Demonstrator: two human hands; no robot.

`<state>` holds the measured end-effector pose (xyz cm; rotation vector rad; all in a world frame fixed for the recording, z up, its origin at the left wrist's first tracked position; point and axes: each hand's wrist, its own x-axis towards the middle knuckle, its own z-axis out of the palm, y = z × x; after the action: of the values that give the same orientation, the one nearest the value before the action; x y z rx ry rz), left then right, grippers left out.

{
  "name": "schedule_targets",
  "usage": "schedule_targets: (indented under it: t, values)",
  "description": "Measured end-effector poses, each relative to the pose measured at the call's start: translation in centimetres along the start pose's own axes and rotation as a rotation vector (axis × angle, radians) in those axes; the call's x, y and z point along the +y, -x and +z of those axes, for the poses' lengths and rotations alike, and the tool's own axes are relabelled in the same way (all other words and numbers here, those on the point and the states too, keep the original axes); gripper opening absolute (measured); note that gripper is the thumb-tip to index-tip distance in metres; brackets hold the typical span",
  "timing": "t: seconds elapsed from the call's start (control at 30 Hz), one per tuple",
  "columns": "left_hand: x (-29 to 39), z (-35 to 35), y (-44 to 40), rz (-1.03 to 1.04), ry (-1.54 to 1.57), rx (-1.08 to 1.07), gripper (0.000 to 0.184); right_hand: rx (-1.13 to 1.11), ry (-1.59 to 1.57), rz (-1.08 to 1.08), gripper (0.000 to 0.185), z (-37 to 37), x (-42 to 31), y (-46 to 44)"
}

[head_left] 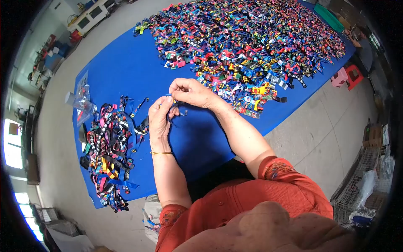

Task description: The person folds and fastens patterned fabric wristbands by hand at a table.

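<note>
My left hand [160, 115], with a thin gold-coloured bangle at the wrist, pinches a narrow dark ribbon strap [171, 112]. Against it, my right hand [192, 93] is closed on the same strap, thumb and fingers meeting close to the left fingertips. A loose end hangs below the hands over the blue table cover [201, 138]. The print on the strap is too small to read, and the fingers hide part of it. Left of my left hand lies a tangled pile of printed straps [110, 147], some black with white print.
Looped, multicoloured straps [247, 46] spread thickly over the table's far side. Clear plastic bags [83, 101] lie at its left edge. Red and pink stools [354, 76] stand beyond the right edge, and wire baskets [357, 193] sit at lower right.
</note>
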<state>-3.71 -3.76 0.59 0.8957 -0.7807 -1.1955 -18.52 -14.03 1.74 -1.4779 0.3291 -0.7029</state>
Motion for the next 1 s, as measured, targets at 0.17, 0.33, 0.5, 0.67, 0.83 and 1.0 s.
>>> schedule_targets:
  t: [0.17, 0.33, 0.5, 0.67, 0.83, 1.0]
  values:
    - [0.3, 0.3, 0.2, -0.044, -0.02, -0.004, 0.017, 0.05, 0.113, -0.053, 0.009, 0.2, 0.2, 0.0]
    - [0.1, -0.1, -0.1, -0.037, -0.015, 0.014, 0.014, 0.251, 0.456, -0.19, 0.011, 1.1, 0.0, -0.1]
    - [-0.2, -0.5, -0.2, -0.004, -0.02, 0.011, 0.012, 0.119, 0.248, -0.106, 0.013, 0.4, 0.3, 0.0]
    - [0.2, -0.3, -0.1, -0.035, 0.04, -0.011, 0.014, 0.023, 0.197, -0.086, 0.014, 0.3, -0.7, 0.4]
    - [0.2, 0.3, -0.1, -0.042, 0.038, -0.022, 0.014, 0.073, 0.232, -0.115, 0.012, 0.6, -0.1, 0.1]
    - [-0.3, -0.9, -0.4, -0.016, -0.026, -0.061, 0.015, 0.245, 0.504, -0.294, 0.01, 1.2, -0.1, 0.0]
